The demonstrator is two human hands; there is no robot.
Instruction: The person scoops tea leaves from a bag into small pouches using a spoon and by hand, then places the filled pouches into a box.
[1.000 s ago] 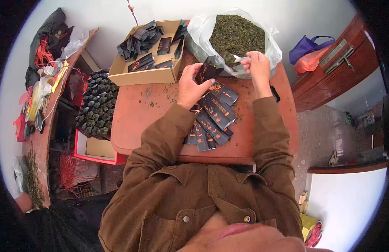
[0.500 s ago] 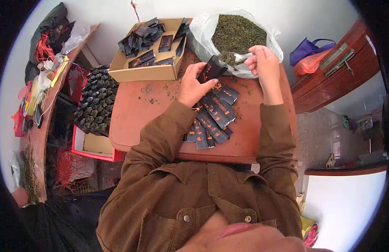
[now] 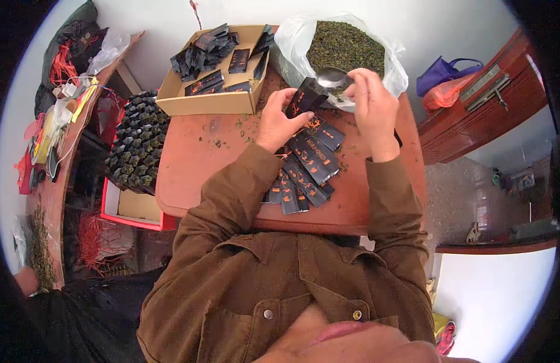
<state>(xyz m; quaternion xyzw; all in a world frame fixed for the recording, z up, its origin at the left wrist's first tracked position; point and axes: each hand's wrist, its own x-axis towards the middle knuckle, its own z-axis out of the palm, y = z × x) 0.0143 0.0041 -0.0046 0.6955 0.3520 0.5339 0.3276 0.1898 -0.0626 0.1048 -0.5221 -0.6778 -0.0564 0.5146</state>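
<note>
My left hand (image 3: 276, 122) is closed around a black pouch (image 3: 305, 100) with orange print, its mouth tilted up toward the right. In my right hand (image 3: 372, 103) is a metal spoon (image 3: 332, 77), whose shiny bowl sits just above and beside the pouch mouth. I see no leaves in the bowl. Behind the spoon, a white plastic bag (image 3: 294, 45) is filled with dried green leaves (image 3: 346, 47), which look like tea. Below my left hand, several flat black pouches (image 3: 313, 158) with orange print lie fanned out in a pile.
A cardboard box (image 3: 210, 105) with several black pouches stands at the table's back left. Leaf crumbs dot the reddish table (image 3: 192, 163). Left of it, dark filled packs (image 3: 134, 142) stand in rows in a red box (image 3: 165, 221). A side bench (image 3: 80, 130) carries clutter.
The spoon bowl had leaves at the pouch mouth; now it looks bare and shiny and is slightly higher. My right hand has turned and shifted slightly left. My left hand keeps the pouch nearly still.
</note>
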